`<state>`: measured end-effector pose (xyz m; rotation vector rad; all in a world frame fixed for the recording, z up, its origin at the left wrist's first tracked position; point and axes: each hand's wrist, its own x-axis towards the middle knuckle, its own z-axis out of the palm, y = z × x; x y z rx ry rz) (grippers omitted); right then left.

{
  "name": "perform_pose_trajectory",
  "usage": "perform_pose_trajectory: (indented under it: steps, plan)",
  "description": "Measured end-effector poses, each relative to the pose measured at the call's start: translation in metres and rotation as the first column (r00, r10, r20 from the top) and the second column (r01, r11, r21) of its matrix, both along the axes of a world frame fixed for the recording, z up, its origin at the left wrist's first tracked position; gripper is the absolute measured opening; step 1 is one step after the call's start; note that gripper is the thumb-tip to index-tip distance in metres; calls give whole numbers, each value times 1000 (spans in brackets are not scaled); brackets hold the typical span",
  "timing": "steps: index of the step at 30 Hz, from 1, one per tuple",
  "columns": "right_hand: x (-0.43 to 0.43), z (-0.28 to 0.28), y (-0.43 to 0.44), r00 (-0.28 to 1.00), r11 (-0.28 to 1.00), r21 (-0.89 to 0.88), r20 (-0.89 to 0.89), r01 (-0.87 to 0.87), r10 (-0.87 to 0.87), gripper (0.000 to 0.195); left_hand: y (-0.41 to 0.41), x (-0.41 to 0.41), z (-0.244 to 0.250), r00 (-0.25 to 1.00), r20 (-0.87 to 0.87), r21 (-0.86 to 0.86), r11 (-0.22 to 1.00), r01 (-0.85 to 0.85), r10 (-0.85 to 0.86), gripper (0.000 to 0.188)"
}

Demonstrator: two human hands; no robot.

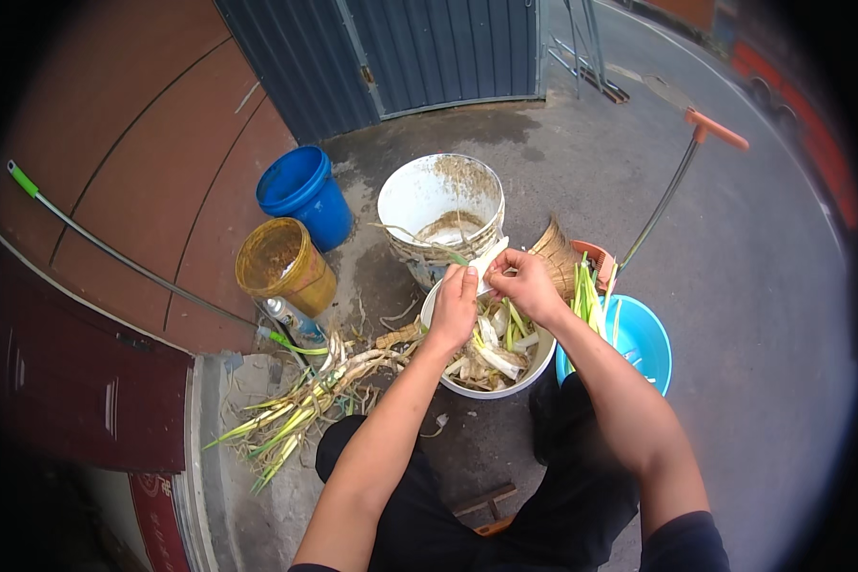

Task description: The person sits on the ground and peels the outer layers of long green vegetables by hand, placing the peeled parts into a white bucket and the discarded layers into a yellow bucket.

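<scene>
My left hand [456,307] grips a white leek or scallion stalk [491,259], and dry roots or leaves trail from it to the left. At the stalk's right side, the fingers of my right hand [529,282] pinch its surface. Both hands are above the far rim of a white basin [497,395] holding pale and yellow-green peelings [499,361]. To the right, a light-blue basin [651,325] contains more green-and-white stalks [585,297]. A heap of untrimmed stalks with withered leaves [307,400] lies on the ground to the left.
Beyond the basin stands a dirty white bucket [440,193]. A blue bucket [307,196], a yellow bucket [289,268] and a spray can [293,318] are on the left. A straw broom head [554,254] lies against an orange dustpan [597,261] with a long handle [661,193]. A green-gripped pole [143,268] leans leftward.
</scene>
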<state>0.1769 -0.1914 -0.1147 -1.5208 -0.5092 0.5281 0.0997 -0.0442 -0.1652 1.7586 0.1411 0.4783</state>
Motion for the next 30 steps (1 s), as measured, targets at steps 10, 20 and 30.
perform_pose_trajectory:
  steps: [10, 20, 30]
  plan:
    - [-2, 6, -5, 985, 999, -50, 170, 21, -13, 22, -1, -5, 26, 978, -206, -232, 973, -8, -41, 30]
    - [-18, 30, 5, 993, 988, -98, -5, -116, 116, 22, 5, -2, 16, 969, -236, -335, 931, -147, 68, 30]
    - [18, 30, -30, 991, 977, 169, -13, 131, -131, 28, 24, -1, -22, 873, -432, 293, 951, -101, 225, 38]
